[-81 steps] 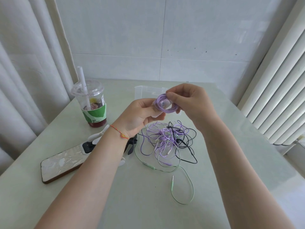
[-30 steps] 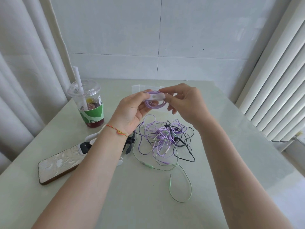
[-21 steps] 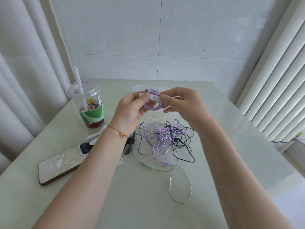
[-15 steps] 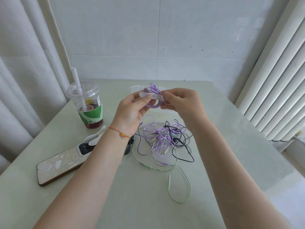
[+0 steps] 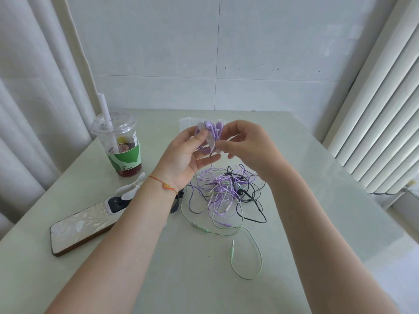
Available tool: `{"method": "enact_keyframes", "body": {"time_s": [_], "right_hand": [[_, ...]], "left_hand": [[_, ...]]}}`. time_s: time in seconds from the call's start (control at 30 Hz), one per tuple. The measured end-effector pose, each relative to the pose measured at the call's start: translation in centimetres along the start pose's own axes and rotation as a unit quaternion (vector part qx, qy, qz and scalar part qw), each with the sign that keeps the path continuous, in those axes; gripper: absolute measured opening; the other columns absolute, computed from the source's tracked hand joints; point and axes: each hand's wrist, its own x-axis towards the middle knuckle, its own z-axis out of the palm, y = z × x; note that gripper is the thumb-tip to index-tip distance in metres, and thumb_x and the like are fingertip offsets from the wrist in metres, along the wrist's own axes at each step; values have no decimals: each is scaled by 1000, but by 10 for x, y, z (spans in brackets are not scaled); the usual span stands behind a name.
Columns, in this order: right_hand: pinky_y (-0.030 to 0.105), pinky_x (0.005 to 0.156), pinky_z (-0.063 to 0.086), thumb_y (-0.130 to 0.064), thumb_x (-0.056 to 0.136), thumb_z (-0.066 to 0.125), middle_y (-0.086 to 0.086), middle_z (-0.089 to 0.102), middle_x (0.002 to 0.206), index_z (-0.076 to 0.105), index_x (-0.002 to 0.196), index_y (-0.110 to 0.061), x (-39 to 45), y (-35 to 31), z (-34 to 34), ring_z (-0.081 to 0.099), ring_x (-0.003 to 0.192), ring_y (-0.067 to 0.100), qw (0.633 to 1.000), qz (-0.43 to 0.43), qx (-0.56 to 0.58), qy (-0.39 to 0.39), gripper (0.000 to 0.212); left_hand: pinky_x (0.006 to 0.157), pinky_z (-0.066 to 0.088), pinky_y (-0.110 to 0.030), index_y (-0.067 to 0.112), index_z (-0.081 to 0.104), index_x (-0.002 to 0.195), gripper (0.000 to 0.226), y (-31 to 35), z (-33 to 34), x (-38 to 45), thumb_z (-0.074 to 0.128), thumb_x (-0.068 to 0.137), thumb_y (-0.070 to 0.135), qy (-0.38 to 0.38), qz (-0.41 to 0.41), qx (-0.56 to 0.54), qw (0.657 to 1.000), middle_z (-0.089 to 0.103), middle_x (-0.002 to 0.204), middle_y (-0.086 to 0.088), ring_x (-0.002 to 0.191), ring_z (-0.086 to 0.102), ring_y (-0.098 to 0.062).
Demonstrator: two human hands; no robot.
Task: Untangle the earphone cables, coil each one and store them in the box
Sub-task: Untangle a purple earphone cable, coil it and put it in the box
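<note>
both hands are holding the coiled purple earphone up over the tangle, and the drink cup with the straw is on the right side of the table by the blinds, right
Not quite: the drink cup stands on the left side of the table, by the curtain, not by the blinds on the right. The head view shows it. The rest holds: the left hand and right hand hold the coiled purple earphone above the tangle.

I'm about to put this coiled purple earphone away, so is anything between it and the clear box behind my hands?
Nothing visible. The coiled purple earphone cable is pinched by left hand and right hand, right before the clear plastic box.
</note>
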Motion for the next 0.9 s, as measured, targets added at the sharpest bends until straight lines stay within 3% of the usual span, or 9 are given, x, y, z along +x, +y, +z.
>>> {"method": "enact_keyframes", "body": {"time_s": [0.07, 0.17, 0.23, 0.33, 0.47, 0.63, 0.8, 0.9], "right_hand": [[25, 60, 51, -8, 81, 72, 5, 72, 75, 68, 90, -11, 0, 0, 0, 59, 55, 12, 1000, 10, -28, 2, 11], [38, 69, 57, -11, 85, 66, 5, 69, 66, 71, 86, -7, 0, 1, 2, 62, 54, 15, 999, 38, -28, 0, 7], [45, 75, 57, -24, 88, 67, 7, 69, 64, 72, 80, -5, -1, 2, 5, 63, 52, 16, 998, 54, -24, 5, 21], [47, 71, 59, -32, 90, 66, 8, 68, 61, 70, 76, -2, 1, 4, 8, 63, 50, 18, 998, 55, -14, 34, 34], [32, 58, 54, -28, 94, 60, -3, 63, 51, 69, 75, -4, 2, 4, 11, 59, 44, 15, 997, 40, -24, 64, 31], [19, 52, 47, -28, 94, 59, 4, 66, 60, 73, 84, -8, 0, 1, 15, 56, 44, 12, 995, 15, -24, 96, 26], [22, 52, 49, -25, 94, 60, 11, 73, 74, 76, 88, -15, 1, 2, 16, 55, 49, 10, 996, -5, 4, 84, 20], [22, 52, 47, -27, 92, 64, 6, 73, 79, 76, 96, -18, 2, 2, 15, 57, 52, 9, 996, -13, 17, 84, 16]], "left_hand": [[65, 58, -32, 5, 57, 123, 29, -2, 1, 1, 58, 95, 16, 25, 6, 17, 1000, 69, 107, -8, 81, 69, -25], [62, 57, -31, 5, 64, 114, 25, -7, 2, 2, 65, 90, 13, 81, 22, 67, 994, 69, 96, -16, 78, 67, -31], [67, 58, -34, 2, 67, 113, 30, -10, 4, 2, 70, 86, 16, 87, 38, 93, 991, 69, 90, -17, 75, 68, -28], [75, 57, -38, 2, 68, 115, 34, -12, 5, 2, 72, 85, 18, 78, 44, 114, 990, 68, 81, -14, 73, 68, -25], [77, 57, -37, 5, 69, 116, 29, -11, 5, 2, 66, 91, 18, 55, 38, 106, 992, 65, 86, -20, 74, 64, -30], [70, 57, -29, -2, 64, 116, 30, -10, 5, 0, 57, 96, 18, 57, 20, 51, 997, 62, 102, -24, 82, 65, -32], [77, 59, -34, 6, 71, 105, 29, -6, 8, -1, 53, 98, 27, 57, -11, 14, 998, 68, 98, -20, 85, 69, -34], [82, 59, -36, 6, 72, 105, 29, -4, 6, 1, 55, 97, 29, 65, -30, 14, 997, 69, 98, -19, 87, 68, -35]]}}
